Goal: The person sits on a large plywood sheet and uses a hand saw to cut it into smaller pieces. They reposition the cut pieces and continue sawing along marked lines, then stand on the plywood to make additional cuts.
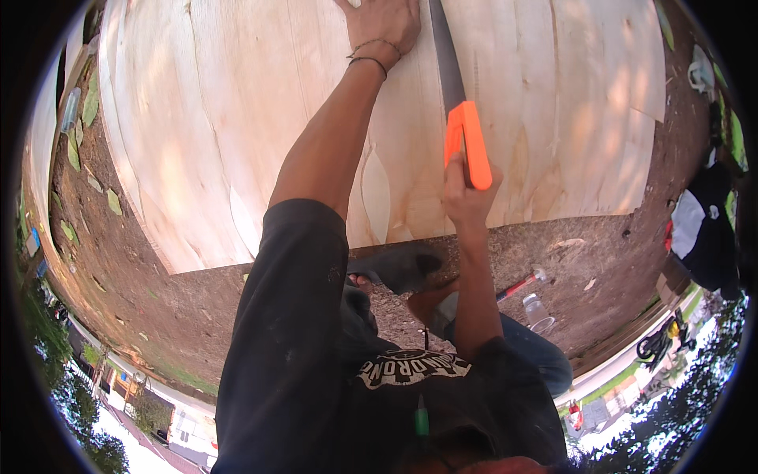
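Observation:
A large sheet of pale plywood point(260, 95) lies low in front of me, its near edge slightly ragged. My right hand point(471, 189) is wrapped round the orange handle of a handsaw point(478, 142). The saw's dark blade point(448, 63) runs away from me over the sheet and out past the top of the picture. To the left of the blade, my left hand point(387, 28) presses on the plywood with its thumb spread. Its fingertips are cut off by the upper edge. Whether the teeth are in the wood I cannot tell.
On the brown soil near my right knee are a hammer point(521, 286) with a red and blue handle and a clear plastic cup point(538, 313). A black and white bundle point(703, 229) sits at the far right. Leaves point(114, 202) and a plastic bottle point(71, 109) lie on the left.

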Action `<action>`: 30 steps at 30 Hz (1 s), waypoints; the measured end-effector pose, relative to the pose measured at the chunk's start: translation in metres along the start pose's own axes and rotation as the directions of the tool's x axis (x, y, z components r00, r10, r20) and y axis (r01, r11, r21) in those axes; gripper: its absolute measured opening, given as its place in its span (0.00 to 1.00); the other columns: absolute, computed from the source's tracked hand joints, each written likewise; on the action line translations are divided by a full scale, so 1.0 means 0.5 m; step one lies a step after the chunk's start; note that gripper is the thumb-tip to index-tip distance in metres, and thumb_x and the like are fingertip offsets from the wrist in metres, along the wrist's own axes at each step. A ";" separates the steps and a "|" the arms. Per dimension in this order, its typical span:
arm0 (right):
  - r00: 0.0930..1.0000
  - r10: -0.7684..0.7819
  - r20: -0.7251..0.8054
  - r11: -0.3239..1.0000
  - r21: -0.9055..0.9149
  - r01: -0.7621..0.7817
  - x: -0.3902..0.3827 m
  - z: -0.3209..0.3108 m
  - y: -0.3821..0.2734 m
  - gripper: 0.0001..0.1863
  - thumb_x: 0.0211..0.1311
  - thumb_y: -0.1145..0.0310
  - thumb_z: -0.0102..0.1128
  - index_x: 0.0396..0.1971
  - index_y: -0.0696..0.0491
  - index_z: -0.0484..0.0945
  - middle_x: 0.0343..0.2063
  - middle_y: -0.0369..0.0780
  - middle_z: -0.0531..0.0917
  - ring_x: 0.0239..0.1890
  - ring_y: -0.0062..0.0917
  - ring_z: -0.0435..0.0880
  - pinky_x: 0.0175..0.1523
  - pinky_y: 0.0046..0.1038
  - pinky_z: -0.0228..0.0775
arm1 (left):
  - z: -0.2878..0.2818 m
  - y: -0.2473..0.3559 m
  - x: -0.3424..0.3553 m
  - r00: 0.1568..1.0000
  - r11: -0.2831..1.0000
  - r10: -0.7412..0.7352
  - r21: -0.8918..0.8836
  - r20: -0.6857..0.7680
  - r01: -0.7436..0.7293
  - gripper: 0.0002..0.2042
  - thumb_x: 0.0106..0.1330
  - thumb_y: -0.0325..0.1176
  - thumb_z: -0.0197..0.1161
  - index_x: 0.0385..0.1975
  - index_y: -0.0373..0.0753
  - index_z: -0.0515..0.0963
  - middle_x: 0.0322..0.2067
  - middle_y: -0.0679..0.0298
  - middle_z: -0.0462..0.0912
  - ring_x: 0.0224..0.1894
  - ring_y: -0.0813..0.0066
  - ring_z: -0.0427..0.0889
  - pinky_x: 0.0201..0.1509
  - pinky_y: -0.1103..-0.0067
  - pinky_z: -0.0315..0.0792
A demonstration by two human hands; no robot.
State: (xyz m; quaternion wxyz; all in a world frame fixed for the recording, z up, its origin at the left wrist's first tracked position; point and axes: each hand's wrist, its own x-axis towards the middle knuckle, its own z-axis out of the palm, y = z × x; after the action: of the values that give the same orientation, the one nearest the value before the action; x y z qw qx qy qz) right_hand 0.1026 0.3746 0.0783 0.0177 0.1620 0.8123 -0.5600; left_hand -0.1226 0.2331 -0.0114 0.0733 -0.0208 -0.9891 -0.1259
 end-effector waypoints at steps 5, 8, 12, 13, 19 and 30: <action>0.997 0.074 -0.030 0.997 0.035 -0.073 -0.059 -0.009 0.000 0.12 0.65 0.79 0.55 0.19 0.59 0.74 0.13 0.31 0.72 0.15 0.13 0.69 0.22 0.22 0.59 | -0.003 -0.017 0.005 0.999 1.000 -0.028 -0.004 0.026 0.028 0.31 0.79 0.48 0.41 0.77 0.38 0.56 0.80 0.62 0.51 0.81 0.51 0.44 0.77 0.35 0.29; 0.998 0.025 -0.055 0.997 -0.075 -0.029 -0.221 -0.072 -0.024 0.11 0.65 0.79 0.56 0.21 0.60 0.74 0.13 0.31 0.72 0.16 0.13 0.68 0.22 0.22 0.57 | -0.003 -0.007 0.006 1.000 1.000 -0.016 0.017 0.014 0.016 0.31 0.79 0.48 0.41 0.77 0.39 0.56 0.80 0.63 0.50 0.81 0.52 0.44 0.77 0.35 0.30; 0.993 0.115 -0.003 0.989 0.089 -0.115 0.020 0.010 -0.005 0.06 0.64 0.79 0.57 0.26 0.60 0.72 0.16 0.29 0.67 0.19 0.12 0.63 0.23 0.23 0.56 | 0.005 -0.007 0.014 1.000 1.000 0.002 0.001 -0.010 -0.002 0.31 0.79 0.47 0.41 0.77 0.39 0.56 0.80 0.64 0.50 0.81 0.52 0.44 0.76 0.34 0.30; 0.993 0.118 -0.016 0.987 0.109 -0.116 0.037 0.019 -0.010 0.06 0.64 0.79 0.57 0.26 0.60 0.73 0.16 0.29 0.68 0.19 0.11 0.64 0.23 0.23 0.56 | 0.002 -0.006 0.015 1.000 1.000 0.015 -0.006 0.007 -0.015 0.31 0.79 0.47 0.41 0.77 0.39 0.56 0.80 0.64 0.50 0.81 0.52 0.44 0.76 0.34 0.30; 1.000 0.003 -0.022 0.997 -0.071 -0.004 -0.232 -0.080 -0.012 0.06 0.63 0.80 0.56 0.25 0.61 0.73 0.14 0.32 0.71 0.18 0.12 0.69 0.23 0.24 0.58 | 0.005 -0.018 0.009 1.000 1.000 -0.016 0.009 -0.007 0.016 0.31 0.78 0.47 0.42 0.77 0.39 0.57 0.79 0.63 0.52 0.81 0.52 0.45 0.76 0.34 0.30; 0.999 0.005 -0.039 0.997 -0.082 -0.008 -0.264 -0.089 -0.003 0.11 0.65 0.79 0.56 0.21 0.60 0.75 0.12 0.33 0.73 0.15 0.14 0.70 0.22 0.22 0.58 | 0.023 -0.048 0.017 0.998 0.999 0.046 0.000 -0.034 -0.046 0.29 0.78 0.45 0.43 0.75 0.39 0.60 0.78 0.61 0.55 0.81 0.54 0.48 0.75 0.32 0.32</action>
State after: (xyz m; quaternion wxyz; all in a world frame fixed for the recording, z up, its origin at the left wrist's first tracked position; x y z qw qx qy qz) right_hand 0.2342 0.3826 0.1239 0.0105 0.1745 0.8344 -0.5227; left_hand -0.1340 0.2130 -0.0271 0.0932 -0.0414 -0.9869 -0.1249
